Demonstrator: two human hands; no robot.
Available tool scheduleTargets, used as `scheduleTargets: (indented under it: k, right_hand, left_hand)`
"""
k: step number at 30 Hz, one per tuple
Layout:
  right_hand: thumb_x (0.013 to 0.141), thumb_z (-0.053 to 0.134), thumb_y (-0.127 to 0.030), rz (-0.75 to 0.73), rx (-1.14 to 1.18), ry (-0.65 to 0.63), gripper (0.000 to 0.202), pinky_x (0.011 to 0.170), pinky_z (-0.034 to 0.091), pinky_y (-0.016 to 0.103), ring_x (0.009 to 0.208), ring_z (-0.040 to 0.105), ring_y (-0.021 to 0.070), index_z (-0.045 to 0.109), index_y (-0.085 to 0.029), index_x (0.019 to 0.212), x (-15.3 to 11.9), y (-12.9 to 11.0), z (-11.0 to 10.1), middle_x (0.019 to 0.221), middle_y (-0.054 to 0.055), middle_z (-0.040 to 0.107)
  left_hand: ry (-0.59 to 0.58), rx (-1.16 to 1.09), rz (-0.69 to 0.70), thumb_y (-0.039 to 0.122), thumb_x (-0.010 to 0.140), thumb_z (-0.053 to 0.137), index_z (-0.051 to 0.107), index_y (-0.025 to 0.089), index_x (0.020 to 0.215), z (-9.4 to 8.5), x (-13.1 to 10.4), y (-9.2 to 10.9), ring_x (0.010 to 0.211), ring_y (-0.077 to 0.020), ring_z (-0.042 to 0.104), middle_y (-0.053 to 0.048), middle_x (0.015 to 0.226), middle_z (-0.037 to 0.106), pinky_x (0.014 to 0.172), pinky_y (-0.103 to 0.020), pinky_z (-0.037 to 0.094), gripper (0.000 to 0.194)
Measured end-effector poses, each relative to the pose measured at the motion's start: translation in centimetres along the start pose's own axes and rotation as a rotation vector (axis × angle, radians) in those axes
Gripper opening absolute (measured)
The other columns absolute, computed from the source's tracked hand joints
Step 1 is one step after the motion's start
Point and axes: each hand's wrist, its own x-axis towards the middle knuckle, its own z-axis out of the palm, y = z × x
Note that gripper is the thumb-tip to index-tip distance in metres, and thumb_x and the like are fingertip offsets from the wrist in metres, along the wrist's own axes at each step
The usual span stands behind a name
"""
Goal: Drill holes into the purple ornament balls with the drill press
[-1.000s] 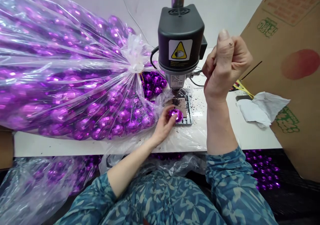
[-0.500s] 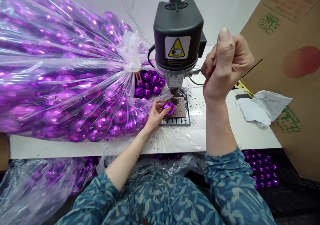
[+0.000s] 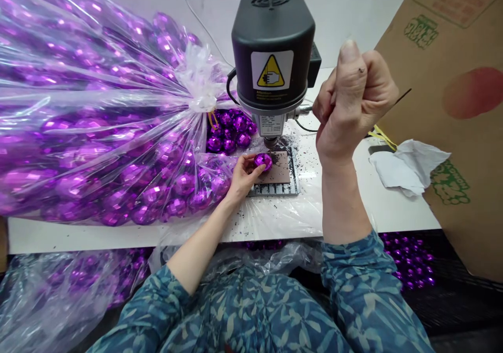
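Note:
My left hand (image 3: pixel 244 175) pinches a shiny purple faceted ball (image 3: pixel 263 161) between thumb and fingers. The ball is over the left part of a brown board (image 3: pixel 280 174) on the drill press's slotted metal base (image 3: pixel 293 188). Just above and right of the ball is the chuck (image 3: pixel 270 142) of the black drill press (image 3: pixel 273 49). Raised at the press's right side, my right hand (image 3: pixel 353 94) is closed in a fist beside the metal lever hub (image 3: pixel 302 110). It wraps round the press's lever, which the fingers mostly hide.
A big clear bag (image 3: pixel 98 133) of purple balls fills the left of the white table (image 3: pixel 78 235). More loose balls (image 3: pixel 230 128) lie behind my left hand. Dark shavings surround the base. White paper (image 3: pixel 408 167) and a cardboard box (image 3: pixel 463 133) are on the right. More balls (image 3: pixel 412 261) sit below the table.
My left hand has shifted the ball slightly up and left, turning it away from the board. My right fist stays almost where it was. The whole view has shifted a little.

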Motion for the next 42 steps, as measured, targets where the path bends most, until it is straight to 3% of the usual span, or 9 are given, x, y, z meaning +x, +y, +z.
scheduleTargets:
  k: [7,13,19,26,30,36,42]
  right_hand:
    - [0.085,0.053,-0.068,0.013,-0.06,-0.012,0.057,0.041,0.03,0.027,0.037,0.025,0.0052,0.024,-0.024,0.062,-0.1,-0.1,-0.1,0.043,-0.009,0.026]
    - [0.086,0.044,-0.074,0.027,-0.148,-0.01,0.059,0.042,0.03,0.027,0.038,0.025,0.0044,0.022,-0.024,0.065,-0.2,-0.1,-0.1,0.046,-0.008,0.024]
    - [0.09,0.046,-0.067,-0.011,-0.182,-0.023,0.056,0.04,0.027,0.024,0.038,0.025,0.0025,0.02,-0.024,0.065,-0.2,0.4,-0.2,0.047,-0.008,0.025]
    - [0.084,0.047,-0.074,0.002,-0.118,-0.011,0.061,0.038,0.024,0.024,0.037,0.023,0.0019,0.02,-0.023,0.062,-0.1,0.0,-0.1,0.044,-0.009,0.023]
    - [0.087,0.055,-0.064,0.003,-0.076,0.007,0.059,0.039,0.022,0.024,0.036,0.026,0.002,0.022,-0.023,0.06,-0.4,-0.2,-0.2,0.043,-0.008,0.025]
    - [0.092,0.063,-0.037,-0.009,0.004,0.043,0.056,0.041,0.018,0.027,0.037,0.026,0.0035,0.022,-0.02,0.057,-2.0,-0.5,-0.8,0.043,-0.007,0.026]
    - [0.092,0.061,-0.042,-0.053,-0.033,0.058,0.056,0.04,0.02,0.025,0.036,0.027,0.0035,0.022,-0.02,0.059,-3.0,-0.2,-1.6,0.044,-0.007,0.021]
  left_hand:
    - [-0.012,0.09,0.089,0.043,0.067,0.089,0.063,0.019,0.114,0.0,0.6,-0.8,0.096,-0.0197,0.071,-0.008,0.106,0.074,0.088,-0.034,0.057,0.058]
    - [-0.04,0.143,0.109,0.042,0.066,0.09,0.06,0.019,0.128,0.0,1.2,-1.6,0.102,-0.0236,0.07,-0.011,0.117,0.071,0.097,-0.042,0.056,0.072]
    - [-0.078,0.325,0.263,0.038,0.069,0.089,0.065,0.019,0.115,0.2,1.1,-0.8,0.109,-0.0254,0.066,-0.009,0.116,0.066,0.098,-0.042,0.054,0.056]
    - [-0.115,0.26,0.226,0.039,0.068,0.09,0.06,0.02,0.115,1.5,1.1,-1.4,0.108,-0.0257,0.067,-0.008,0.113,0.068,0.099,-0.044,0.054,0.059]
    - [-0.113,0.235,0.222,0.045,0.067,0.09,0.059,0.021,0.116,1.6,1.1,-1.8,0.108,-0.0263,0.067,-0.008,0.113,0.069,0.1,-0.045,0.053,0.063]
    - [-0.113,0.223,0.23,0.045,0.07,0.089,0.058,0.02,0.118,1.5,0.9,-1.7,0.109,-0.0266,0.068,-0.009,0.115,0.069,0.101,-0.046,0.054,0.062]
    - [-0.119,0.214,0.225,0.045,0.071,0.089,0.059,0.021,0.118,1.6,0.9,-1.7,0.111,-0.0271,0.068,-0.009,0.117,0.069,0.102,-0.046,0.054,0.061]
